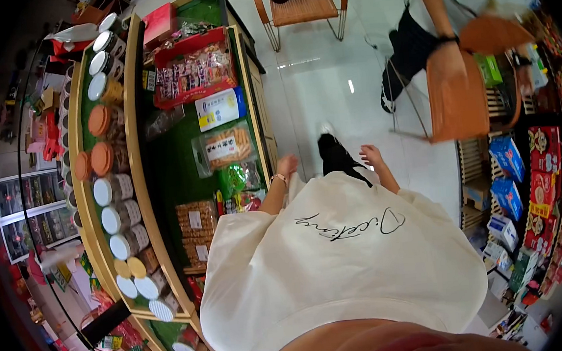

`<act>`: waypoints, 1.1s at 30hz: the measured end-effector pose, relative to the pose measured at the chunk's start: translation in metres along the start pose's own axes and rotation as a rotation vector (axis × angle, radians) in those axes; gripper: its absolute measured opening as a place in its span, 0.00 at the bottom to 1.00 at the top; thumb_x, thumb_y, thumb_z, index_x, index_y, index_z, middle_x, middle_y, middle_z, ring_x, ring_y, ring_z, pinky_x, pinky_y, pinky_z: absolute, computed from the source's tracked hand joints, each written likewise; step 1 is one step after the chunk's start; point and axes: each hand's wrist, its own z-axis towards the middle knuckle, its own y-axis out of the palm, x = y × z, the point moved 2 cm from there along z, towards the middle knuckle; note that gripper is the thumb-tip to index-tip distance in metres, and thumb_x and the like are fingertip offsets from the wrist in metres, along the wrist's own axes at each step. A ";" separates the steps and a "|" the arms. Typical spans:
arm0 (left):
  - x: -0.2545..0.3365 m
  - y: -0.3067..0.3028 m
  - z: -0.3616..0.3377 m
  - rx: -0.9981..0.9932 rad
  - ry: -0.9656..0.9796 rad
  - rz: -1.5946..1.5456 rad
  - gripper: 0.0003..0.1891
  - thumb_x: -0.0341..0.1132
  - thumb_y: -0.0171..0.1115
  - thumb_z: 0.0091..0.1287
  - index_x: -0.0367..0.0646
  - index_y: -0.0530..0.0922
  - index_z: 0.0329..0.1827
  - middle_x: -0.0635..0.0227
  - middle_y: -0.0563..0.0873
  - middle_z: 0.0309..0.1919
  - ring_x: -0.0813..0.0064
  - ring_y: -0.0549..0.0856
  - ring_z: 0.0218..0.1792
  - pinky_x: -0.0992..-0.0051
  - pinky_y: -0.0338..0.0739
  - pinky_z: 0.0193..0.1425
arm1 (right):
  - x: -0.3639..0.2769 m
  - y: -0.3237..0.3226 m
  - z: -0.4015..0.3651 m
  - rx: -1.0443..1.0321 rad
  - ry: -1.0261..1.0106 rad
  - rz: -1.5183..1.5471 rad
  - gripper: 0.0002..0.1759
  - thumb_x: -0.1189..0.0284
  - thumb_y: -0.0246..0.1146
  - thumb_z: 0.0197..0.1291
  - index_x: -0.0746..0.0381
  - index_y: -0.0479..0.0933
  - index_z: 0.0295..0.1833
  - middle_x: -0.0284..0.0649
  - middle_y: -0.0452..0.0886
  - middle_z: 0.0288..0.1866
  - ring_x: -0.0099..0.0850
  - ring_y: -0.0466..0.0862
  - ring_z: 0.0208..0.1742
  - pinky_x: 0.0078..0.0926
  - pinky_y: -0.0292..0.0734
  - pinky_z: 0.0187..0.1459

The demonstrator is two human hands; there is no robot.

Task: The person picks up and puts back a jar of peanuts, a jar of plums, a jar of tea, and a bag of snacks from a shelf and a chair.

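My left hand (287, 166), with a bracelet at the wrist, hangs beside the edge of a wooden display shelf (259, 104). Its fingers are loosely bent and no object shows in them. My right hand (371, 155) hangs over the floor to the right of my leg, fingers apart and holding nothing. Nearest to my left hand on the green-lined shelf are a green packet (234, 178) and a clear bag of light brown snacks (227, 147). A white and yellow pouch (220, 109) and a red box of small wrapped sweets (194, 73) lie farther along.
Lidded jars (111, 182) line the rack at left. A wicker chair (304, 2) stands ahead with small jars on it. At upper right another person's arm (436, 11) reaches toward a brown chair (456, 96). Shelves with blue packs (505, 158) and red boxes (545, 174) run along the right.
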 end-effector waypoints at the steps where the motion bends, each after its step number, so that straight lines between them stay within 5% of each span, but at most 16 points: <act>1: 0.003 0.001 0.017 -0.021 -0.005 0.004 0.22 0.44 0.54 0.65 0.39 0.74 0.57 0.58 0.82 0.48 0.64 0.82 0.46 0.67 0.75 0.49 | -0.007 -0.002 0.018 0.008 0.010 -0.001 0.20 0.58 0.57 0.60 0.54 0.72 0.56 0.37 0.81 0.43 0.29 0.77 0.41 0.29 0.72 0.42; 5: 0.035 0.002 0.069 -0.103 -0.019 0.012 0.20 0.40 0.53 0.66 0.35 0.75 0.55 0.58 0.83 0.44 0.63 0.83 0.42 0.67 0.77 0.47 | -0.042 0.003 0.106 0.033 -0.015 0.026 0.19 0.61 0.58 0.59 0.58 0.75 0.53 0.41 0.81 0.44 0.30 0.80 0.43 0.33 0.74 0.42; 7: 0.075 -0.004 0.091 -0.154 -0.053 0.082 0.19 0.38 0.51 0.66 0.33 0.74 0.54 0.59 0.84 0.42 0.63 0.83 0.43 0.68 0.77 0.47 | -0.044 -0.002 0.175 0.072 -0.090 -0.240 0.19 0.62 0.59 0.56 0.63 0.76 0.48 0.43 0.81 0.37 0.30 0.80 0.41 0.33 0.75 0.39; 9: 0.138 -0.010 0.120 -0.111 0.135 0.811 0.17 0.38 0.49 0.67 0.34 0.76 0.51 0.61 0.84 0.38 0.67 0.83 0.37 0.72 0.77 0.38 | -0.091 -0.011 0.211 0.049 -0.053 -0.341 0.17 0.63 0.59 0.54 0.65 0.78 0.43 0.43 0.80 0.30 0.29 0.80 0.35 0.28 0.75 0.32; 11: 0.179 -0.015 0.142 0.018 0.158 0.842 0.15 0.38 0.49 0.67 0.35 0.77 0.47 0.62 0.84 0.35 0.70 0.83 0.32 0.74 0.76 0.31 | -0.154 -0.007 0.216 0.053 -0.035 -0.295 0.18 0.63 0.59 0.54 0.65 0.77 0.44 0.41 0.81 0.30 0.28 0.79 0.31 0.25 0.74 0.29; 13: 0.225 -0.014 0.179 0.207 0.062 0.161 0.14 0.38 0.51 0.66 0.35 0.78 0.42 0.63 0.84 0.33 0.71 0.82 0.28 0.75 0.74 0.28 | -0.238 0.000 0.251 0.029 -0.078 -0.235 0.19 0.63 0.59 0.55 0.65 0.76 0.46 0.40 0.81 0.31 0.27 0.78 0.28 0.23 0.72 0.26; 16: 0.300 0.006 0.222 0.220 0.229 0.267 0.17 0.41 0.54 0.63 0.36 0.80 0.44 0.63 0.84 0.31 0.73 0.82 0.32 0.74 0.76 0.36 | -0.319 0.004 0.289 0.029 -0.184 -0.193 0.20 0.58 0.58 0.58 0.57 0.74 0.51 0.37 0.81 0.38 0.26 0.78 0.33 0.25 0.71 0.32; 21: 0.343 0.057 0.261 0.255 0.357 0.740 0.18 0.42 0.57 0.60 0.38 0.81 0.46 0.56 0.85 0.40 0.62 0.84 0.42 0.69 0.77 0.49 | -0.383 0.029 0.311 0.015 -0.125 -0.081 0.20 0.57 0.58 0.59 0.54 0.73 0.53 0.35 0.81 0.40 0.26 0.78 0.35 0.25 0.71 0.35; 29: 0.487 0.121 0.356 0.032 0.293 0.899 0.20 0.41 0.58 0.58 0.37 0.80 0.49 0.54 0.85 0.41 0.57 0.83 0.44 0.67 0.76 0.50 | -0.412 0.041 0.368 -0.061 0.222 -0.152 0.21 0.57 0.59 0.56 0.55 0.73 0.52 0.36 0.81 0.40 0.26 0.77 0.33 0.26 0.72 0.34; 33: 0.567 0.160 0.431 -0.015 0.361 0.971 0.21 0.42 0.60 0.56 0.36 0.79 0.48 0.51 0.84 0.39 0.55 0.83 0.43 0.66 0.76 0.51 | -0.450 0.033 0.439 0.123 0.175 -0.200 0.19 0.60 0.60 0.53 0.62 0.77 0.46 0.39 0.82 0.31 0.29 0.80 0.30 0.30 0.75 0.33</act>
